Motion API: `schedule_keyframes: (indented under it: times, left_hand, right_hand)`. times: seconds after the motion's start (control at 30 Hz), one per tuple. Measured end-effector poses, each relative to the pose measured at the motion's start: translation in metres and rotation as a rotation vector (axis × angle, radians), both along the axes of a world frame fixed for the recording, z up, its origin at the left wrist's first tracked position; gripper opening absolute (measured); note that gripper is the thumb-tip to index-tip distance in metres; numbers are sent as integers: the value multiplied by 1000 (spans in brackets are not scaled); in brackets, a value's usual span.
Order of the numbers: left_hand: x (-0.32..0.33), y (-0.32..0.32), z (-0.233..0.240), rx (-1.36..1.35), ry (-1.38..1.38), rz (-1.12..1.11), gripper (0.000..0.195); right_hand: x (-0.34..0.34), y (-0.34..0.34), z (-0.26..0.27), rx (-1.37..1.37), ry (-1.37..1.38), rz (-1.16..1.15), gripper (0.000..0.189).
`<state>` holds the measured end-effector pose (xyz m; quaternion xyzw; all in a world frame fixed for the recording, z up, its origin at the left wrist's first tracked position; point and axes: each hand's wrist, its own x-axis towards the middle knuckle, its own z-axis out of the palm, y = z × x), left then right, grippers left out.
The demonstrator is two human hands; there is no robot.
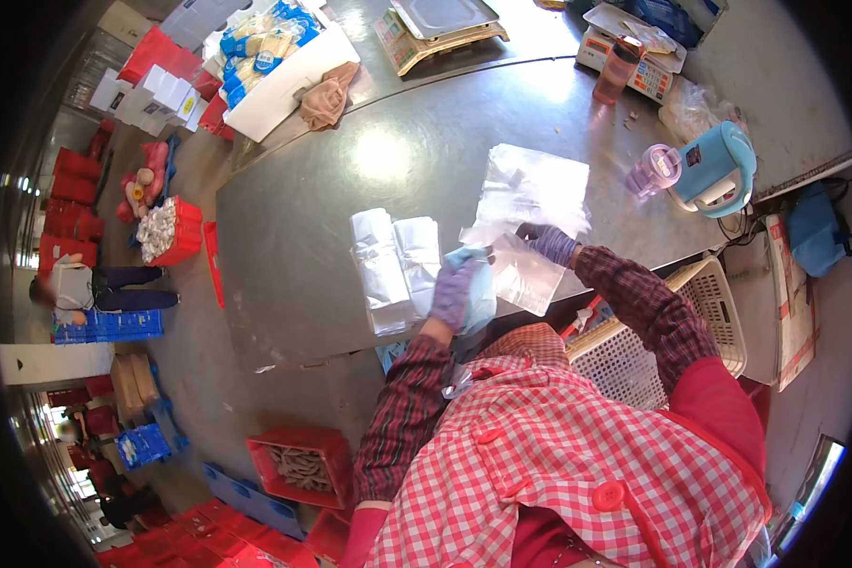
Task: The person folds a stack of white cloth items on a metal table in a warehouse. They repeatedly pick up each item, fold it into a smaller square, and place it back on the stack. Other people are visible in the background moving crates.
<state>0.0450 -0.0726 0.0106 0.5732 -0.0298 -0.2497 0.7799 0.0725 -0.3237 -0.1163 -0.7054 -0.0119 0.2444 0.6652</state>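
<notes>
My left hand (454, 291), in a purple glove, grips a thin light-blue sheet (481, 302), cloth or plastic, near the table's front edge. Just to its left lie two folded bundles of clear plastic bags (381, 273), each tied around the middle. My right hand (552, 246), in a striped purple glove, is over clear plastic bags (529, 277) that reach toward the front edge. Its fingertips are partly hidden, so whether it pinches a bag is unclear. Behind it lies a stack of flat clear bags (532, 184) on the metal table (291, 248).
A lilac cup (659, 169), a blue kettle (713, 170) and a red bottle (616, 71) stand at the right. Scales (440, 28) and a white box (291, 85) of packets are at the back. A cream plastic basket (625, 362) sits below the edge. A person (92, 287) stands far left.
</notes>
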Motion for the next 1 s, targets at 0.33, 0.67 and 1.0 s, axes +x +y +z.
schedule_keyframes:
  times: [0.33, 0.67, 1.0]
  left_hand:
    - [12, 3, -127, 642, -22, -243, 19]
    - [-28, 11, -6, 534, -68, -284, 28]
    - [-47, 36, -9, -107, 382, -361, 46]
  right_hand:
    - [59, -53, 107, -346, -50, -741, 24]
    - [-32, 60, 138, -194, -561, 181, 37]
    - [-4, 44, 108, -557, -666, -31, 16]
